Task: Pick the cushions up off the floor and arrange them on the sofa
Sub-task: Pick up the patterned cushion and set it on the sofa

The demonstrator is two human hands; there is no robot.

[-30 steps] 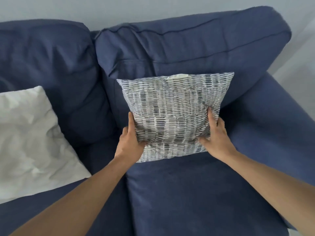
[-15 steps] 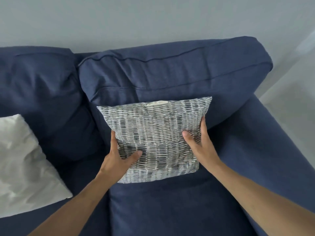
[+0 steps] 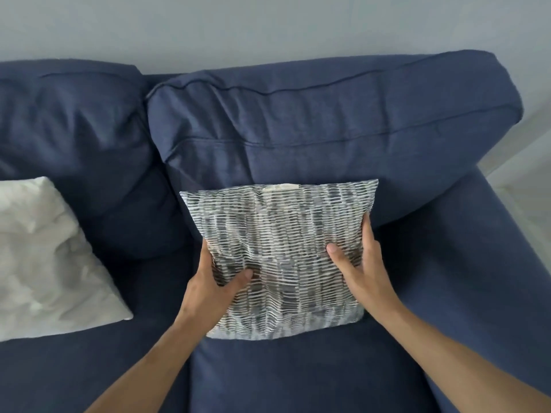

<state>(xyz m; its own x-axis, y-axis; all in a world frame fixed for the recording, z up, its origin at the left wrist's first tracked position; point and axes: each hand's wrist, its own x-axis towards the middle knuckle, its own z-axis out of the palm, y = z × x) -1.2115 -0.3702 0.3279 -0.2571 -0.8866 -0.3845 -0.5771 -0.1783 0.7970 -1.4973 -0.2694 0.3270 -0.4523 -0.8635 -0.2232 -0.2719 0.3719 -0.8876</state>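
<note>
A grey-and-white patterned cushion stands on the seat of the dark blue sofa, leaning against the right back cushion. My left hand grips its lower left edge, thumb on the front face and fingers behind. My right hand grips its right edge the same way, thumb pressed into the front. A plain white cushion leans on the sofa's left seat, cut off by the frame's left edge.
The sofa's right armrest runs down the right side. A pale wall rises behind the sofa. A strip of light floor shows at the far right. The left back cushion sits behind the white cushion.
Both hands shifted their hold on the patterned cushion, thumbs now pressing on its front. The view has tilted up, so the cushion sits lower in frame, and the wall shows.
</note>
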